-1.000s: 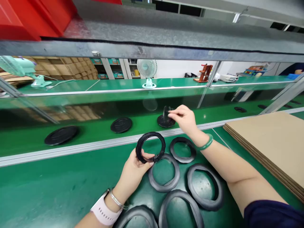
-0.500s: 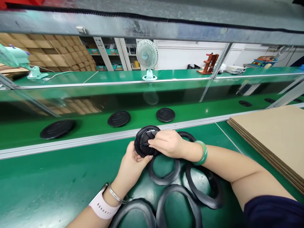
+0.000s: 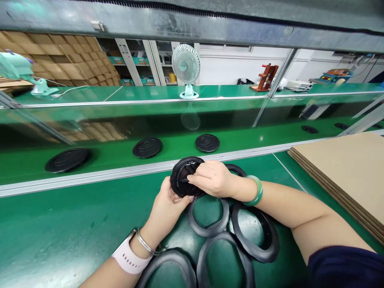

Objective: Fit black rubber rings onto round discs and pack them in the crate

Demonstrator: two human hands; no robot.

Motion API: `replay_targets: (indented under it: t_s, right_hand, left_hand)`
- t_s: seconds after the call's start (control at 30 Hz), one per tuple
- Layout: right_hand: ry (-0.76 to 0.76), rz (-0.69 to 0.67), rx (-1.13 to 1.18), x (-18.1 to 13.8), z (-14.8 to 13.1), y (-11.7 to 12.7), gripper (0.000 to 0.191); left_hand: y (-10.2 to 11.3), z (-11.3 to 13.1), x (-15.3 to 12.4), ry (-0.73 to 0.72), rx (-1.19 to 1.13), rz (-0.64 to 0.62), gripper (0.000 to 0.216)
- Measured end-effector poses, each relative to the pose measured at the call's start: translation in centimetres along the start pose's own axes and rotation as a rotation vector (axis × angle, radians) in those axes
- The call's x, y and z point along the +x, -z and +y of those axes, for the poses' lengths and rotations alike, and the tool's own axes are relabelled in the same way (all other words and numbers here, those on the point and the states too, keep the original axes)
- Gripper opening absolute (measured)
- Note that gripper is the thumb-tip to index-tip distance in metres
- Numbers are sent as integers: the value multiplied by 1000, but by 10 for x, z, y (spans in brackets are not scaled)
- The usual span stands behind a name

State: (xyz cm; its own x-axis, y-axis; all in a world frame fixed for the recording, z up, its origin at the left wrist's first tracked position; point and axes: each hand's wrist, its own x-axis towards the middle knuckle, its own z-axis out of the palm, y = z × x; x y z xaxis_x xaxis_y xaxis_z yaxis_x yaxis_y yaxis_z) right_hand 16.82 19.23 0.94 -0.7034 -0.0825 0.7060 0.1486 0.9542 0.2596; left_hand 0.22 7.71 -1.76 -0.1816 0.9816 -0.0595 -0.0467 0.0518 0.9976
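Observation:
A round black air vent (image 3: 181,185) is tilted up, its slatted inner face turned towards me. My left hand (image 3: 170,202) is closed on its lower left rim, with the thumb at the bottom edge. Across the vent's right side, my right hand (image 3: 211,179) pinches at a small part near the middle; its fingers hide much of the inside. Just below both hands, several loose black rings lie on the green worktop, among them a nearer ring (image 3: 200,260) and a ring to the right (image 3: 271,240).
Beyond the metal rail, a green conveyor belt (image 3: 177,149) carries several black discs, one disc (image 3: 207,143) close behind my hands. Flat cardboard sheets (image 3: 345,168) are stacked at the right. A small fan (image 3: 186,66) stands on the shelf behind. A metal beam (image 3: 150,24) crosses overhead.
The vent's slats have turned, and its inside looks darker and more open. Discs on the belt have shifted slightly left. Both hands keep nearly the same place.

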Motion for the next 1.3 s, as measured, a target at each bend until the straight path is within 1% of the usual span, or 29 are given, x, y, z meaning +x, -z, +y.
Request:
replay_targets:
  t_s: [0.3,0.67,0.83,1.07,1.17,1.3]
  right_hand:
    - [-23,-10,70,2,0,6,15]
    - [-76,-29,124,1,0,3,19]
    - [-154,-49,160,-2,-1,2,21]
    - [-255,-47,225,-3,-6,-1,17]
    - [-252,-41,225,-2,-7,-2,17]
    - [-198,-16,210,0,-9,-2,19]
  left_hand:
    - [0,1,1,1,11,-8,49]
    - [2,-1,1,-2,56,-16,50]
    - [2,1,1,2,52,-19,50]
    - [2,-1,0,-9,35,-26,50]
    - [1,-2,-1,-13,37,-14,50]
    - [0,0,0,9,26,27,56]
